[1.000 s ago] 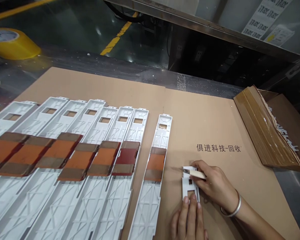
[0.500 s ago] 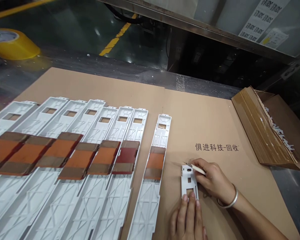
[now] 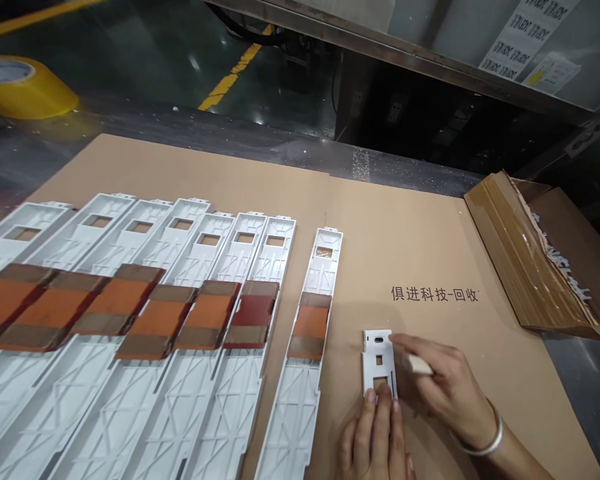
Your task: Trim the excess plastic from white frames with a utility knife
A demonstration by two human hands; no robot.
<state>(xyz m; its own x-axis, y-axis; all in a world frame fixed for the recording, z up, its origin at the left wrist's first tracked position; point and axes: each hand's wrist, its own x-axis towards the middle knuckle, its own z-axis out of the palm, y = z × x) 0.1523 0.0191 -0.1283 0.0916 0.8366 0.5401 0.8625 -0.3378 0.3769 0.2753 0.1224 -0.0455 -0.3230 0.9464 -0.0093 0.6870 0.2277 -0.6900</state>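
Observation:
A small white plastic plate (image 3: 378, 357) with cut-out windows lies on the brown cardboard sheet (image 3: 405, 247) near the front edge. My left hand (image 3: 377, 437) presses its fingertips flat on the plate's near end. My right hand (image 3: 443, 387) is closed around a pale-handled hand tool (image 3: 420, 364) and rests along the plate's right edge; the tool's tip is hidden behind my fingers. A single long white plastic frame (image 3: 307, 353) with an orange and brown patch lies just left of the plate.
Several more long white frames (image 3: 145, 320) with orange, brown and red patches lie side by side across the left. An open cardboard box (image 3: 535, 260) with white pieces sits at the right. A yellow tape roll (image 3: 20, 83) lies far left. A metal machine frame (image 3: 430, 60) runs behind.
My right hand has slid with the tool from the plate's far end down along its right edge, toward me. My left hand stays pressed on the near end.

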